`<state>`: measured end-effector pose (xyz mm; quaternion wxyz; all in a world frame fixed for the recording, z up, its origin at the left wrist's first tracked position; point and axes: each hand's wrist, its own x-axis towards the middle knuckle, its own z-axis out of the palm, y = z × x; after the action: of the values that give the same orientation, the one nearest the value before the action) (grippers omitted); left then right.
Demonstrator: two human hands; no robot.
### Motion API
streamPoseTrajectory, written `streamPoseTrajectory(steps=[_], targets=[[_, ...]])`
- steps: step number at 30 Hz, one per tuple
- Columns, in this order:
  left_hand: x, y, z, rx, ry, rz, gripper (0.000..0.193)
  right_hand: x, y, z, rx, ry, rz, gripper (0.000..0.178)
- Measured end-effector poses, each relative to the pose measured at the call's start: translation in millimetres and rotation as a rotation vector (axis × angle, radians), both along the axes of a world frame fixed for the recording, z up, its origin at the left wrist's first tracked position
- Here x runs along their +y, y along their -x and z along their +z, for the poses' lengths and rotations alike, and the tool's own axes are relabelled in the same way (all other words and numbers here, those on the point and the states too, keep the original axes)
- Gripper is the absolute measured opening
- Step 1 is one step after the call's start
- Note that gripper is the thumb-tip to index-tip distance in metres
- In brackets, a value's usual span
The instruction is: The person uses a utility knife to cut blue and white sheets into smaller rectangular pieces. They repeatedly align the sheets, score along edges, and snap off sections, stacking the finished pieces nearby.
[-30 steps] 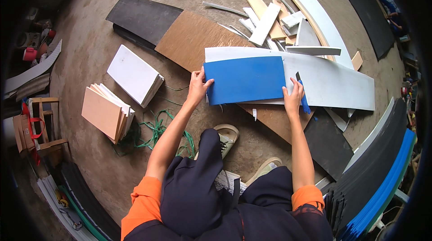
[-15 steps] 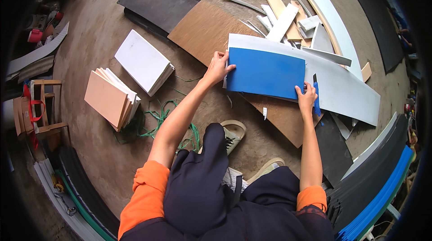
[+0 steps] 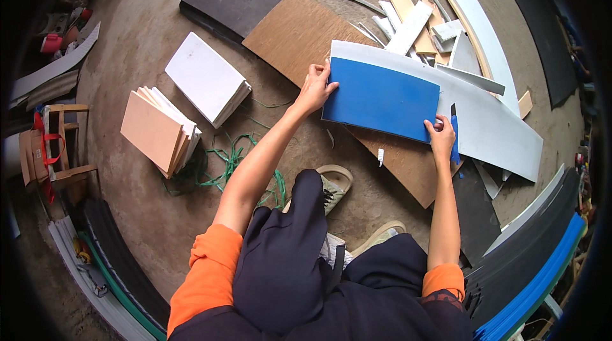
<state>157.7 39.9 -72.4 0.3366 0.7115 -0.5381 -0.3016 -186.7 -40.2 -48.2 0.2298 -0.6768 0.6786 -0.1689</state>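
A blue rectangular sheet (image 3: 384, 100) lies over a long pale grey-white sheet (image 3: 494, 121), which rests on a brown board (image 3: 287, 35). At the blue sheet's left edge, my left hand (image 3: 315, 88) grips with thumb on top and fingers bent round the side. My right hand (image 3: 441, 135) pinches the lower right corner between thumb and fingers. Just right of that hand lies a blue-handled utility knife (image 3: 454, 137) on the pale sheet. A small white sliver (image 3: 380, 157) sits on the brown board below the blue sheet.
White panels (image 3: 205, 76) and peach panels (image 3: 153, 130) are stacked on the floor at left, by tangled green twine (image 3: 233, 162). Offcuts (image 3: 414, 25) lie heaped beyond the pale sheet. Black and blue sheets (image 3: 542, 264) stand at lower right; a small wooden stool (image 3: 64, 140) is far left.
The view has shifted slightly, so most things sit a little to the right. Both hands keep their hold on the blue sheet, with no clear movement of it against the pale sheet.
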Motion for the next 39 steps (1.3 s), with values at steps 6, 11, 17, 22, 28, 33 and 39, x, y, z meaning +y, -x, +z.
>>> streamPoseTrajectory(steps=[6, 11, 17, 22, 28, 33, 39], targets=[[1.7, -0.6, -0.5, 0.046, -0.014, 0.025, 0.061, 1.6, -0.3, -2.0, 0.017, 0.017, 0.015, 0.039], [0.3, -0.4, 3.2, 0.06, -0.047, 0.03, 0.06, 2.0, -0.7, 1.7, -0.007, 0.017, 0.015, 0.04], [1.9, 0.9, 6.2, -0.031, -0.033, 0.068, 0.056, 1.6, -5.9, 11.2, -0.069, 0.029, 0.061, 0.042], [8.0, 21.4, 15.6, 0.023, 0.074, 0.268, 0.051, -2.9, -1.2, 9.0, -0.041, 0.019, 0.041, 0.043], [5.7, 14.6, 8.2, 0.025, -0.001, 0.244, 0.062, -3.1, -4.4, 10.7, -0.053, 0.009, 0.05, 0.044], [-16.6, -14.8, 3.1, 0.086, -0.217, -0.042, 0.081, -2.8, -2.2, 9.2, -0.033, 0.023, 0.068, 0.044], [-11.8, -11.2, 12.1, 0.113, -0.198, 0.015, 0.071, -3.6, -2.5, 11.8, -0.046, -0.028, 0.049, 0.044]])
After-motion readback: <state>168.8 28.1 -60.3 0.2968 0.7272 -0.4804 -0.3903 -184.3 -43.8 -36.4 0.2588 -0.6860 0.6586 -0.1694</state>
